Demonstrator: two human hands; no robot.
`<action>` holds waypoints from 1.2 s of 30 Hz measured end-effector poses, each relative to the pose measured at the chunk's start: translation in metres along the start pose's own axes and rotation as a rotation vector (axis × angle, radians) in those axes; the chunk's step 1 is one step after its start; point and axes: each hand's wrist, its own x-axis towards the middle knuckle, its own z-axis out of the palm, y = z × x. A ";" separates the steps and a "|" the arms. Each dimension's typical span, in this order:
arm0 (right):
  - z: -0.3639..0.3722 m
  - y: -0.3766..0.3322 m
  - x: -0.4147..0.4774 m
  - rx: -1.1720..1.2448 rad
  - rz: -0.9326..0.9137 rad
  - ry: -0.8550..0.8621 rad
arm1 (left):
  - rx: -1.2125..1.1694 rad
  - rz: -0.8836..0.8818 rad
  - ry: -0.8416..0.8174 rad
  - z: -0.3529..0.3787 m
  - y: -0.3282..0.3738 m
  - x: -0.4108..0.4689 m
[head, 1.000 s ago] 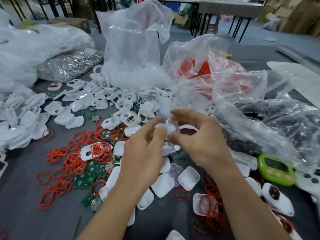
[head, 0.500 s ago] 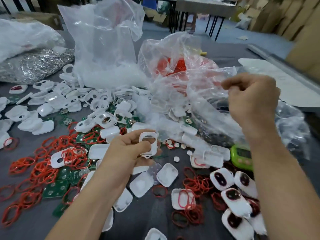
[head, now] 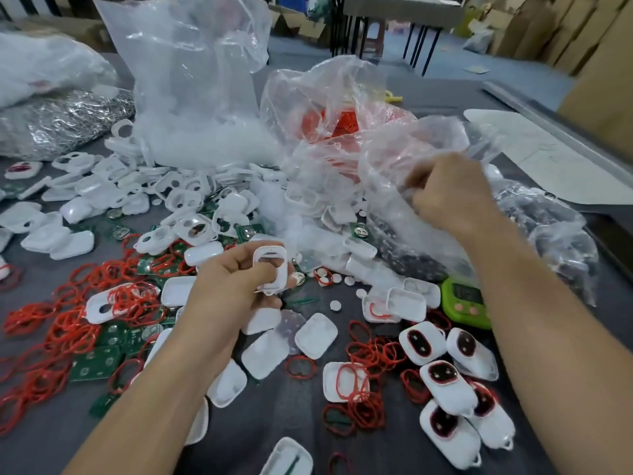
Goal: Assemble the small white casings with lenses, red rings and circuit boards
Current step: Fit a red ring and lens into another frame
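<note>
My left hand holds a small white casing with an oval window, upright above the table's middle. My right hand is curled inside the mouth of a clear plastic bag of small dark parts, gripping the bag's film. Loose red rings lie in heaps at the left and at the front. Green circuit boards lie among the left rings. Several finished casings with dark lenses lie at the right front. Empty white casing halves are scattered around.
A tall clear bag of white parts stands at the back, a bag with red rings beside it. A silvery bag lies back left. A green timer sits under my right forearm. The grey table shows between parts.
My right hand has left the casing and gone right and down into the clear bag of dark parts. My left hand keeps the white casing, now held alone.
</note>
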 end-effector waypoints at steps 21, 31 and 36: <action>0.062 -0.052 -0.050 0.410 -0.003 -0.063 | 0.005 0.103 0.139 -0.006 0.005 0.005; 0.041 -0.075 -0.080 0.213 -0.223 -0.102 | 0.058 0.125 0.179 -0.006 0.008 0.000; 0.054 -0.079 -0.094 0.009 -0.238 -0.380 | 0.021 0.109 0.217 -0.008 0.011 -0.001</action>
